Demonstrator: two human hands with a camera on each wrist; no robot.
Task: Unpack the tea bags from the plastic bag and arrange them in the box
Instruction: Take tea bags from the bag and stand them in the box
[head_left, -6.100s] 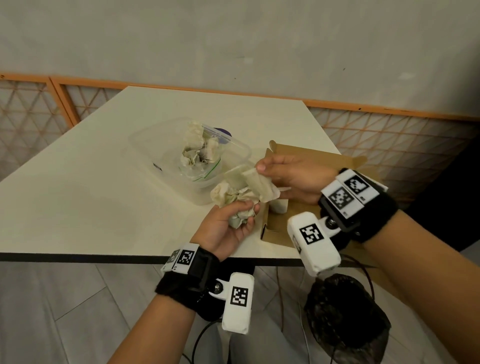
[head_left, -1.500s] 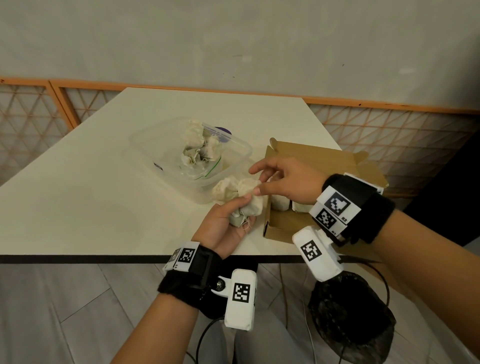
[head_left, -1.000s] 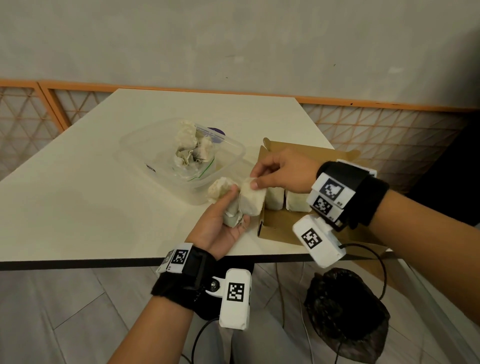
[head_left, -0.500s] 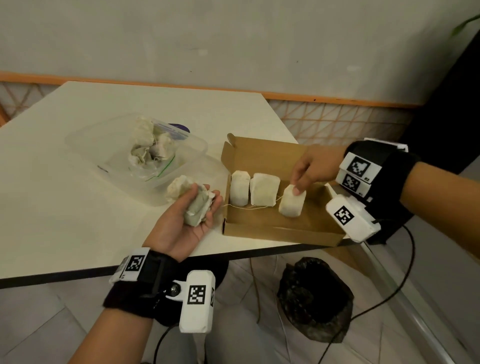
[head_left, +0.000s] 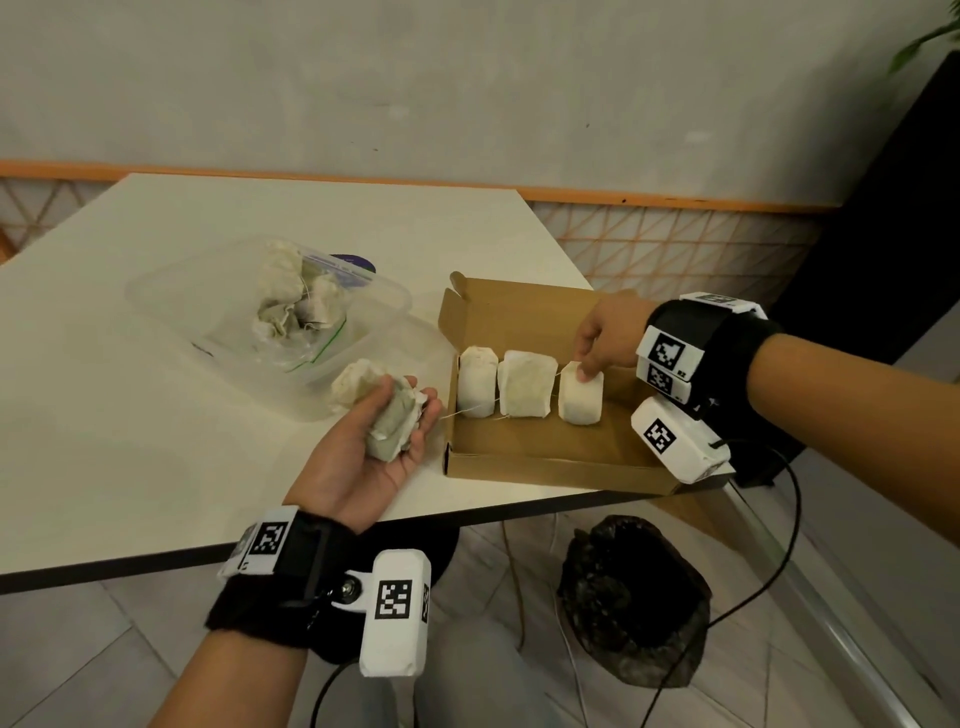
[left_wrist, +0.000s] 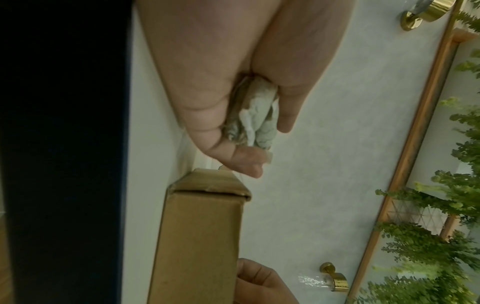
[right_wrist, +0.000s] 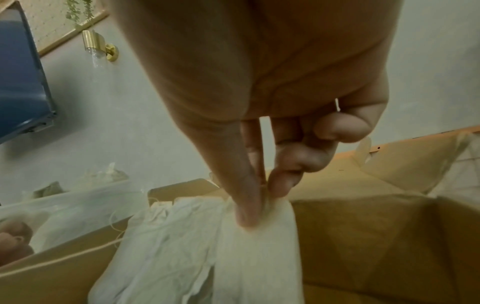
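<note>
An open brown cardboard box (head_left: 545, 452) lies at the table's right front corner. Three white tea bags stand in a row inside it. My right hand (head_left: 587, 370) pinches the top edge of the rightmost tea bag (head_left: 581, 400) between thumb and forefinger; the right wrist view shows this tea bag (right_wrist: 259, 246) close up. My left hand (head_left: 410, 400) lies palm up to the left of the box, its fingers curled round a crumpled clump of tea bags (head_left: 387, 421), which also shows in the left wrist view as the clump (left_wrist: 252, 121). The plastic bag (head_left: 296, 312) holds more tea bags.
The plastic bag lies in a clear plastic tub (head_left: 156, 291) at the table's middle. A black bag (head_left: 634, 597) sits on the floor under the table's corner. The table edge (head_left: 156, 561) runs just in front of my left wrist.
My right hand took one tea bag from the clump in my left hand, carried it right into the box and set it beside the other two. The left hand opened palm up.
</note>
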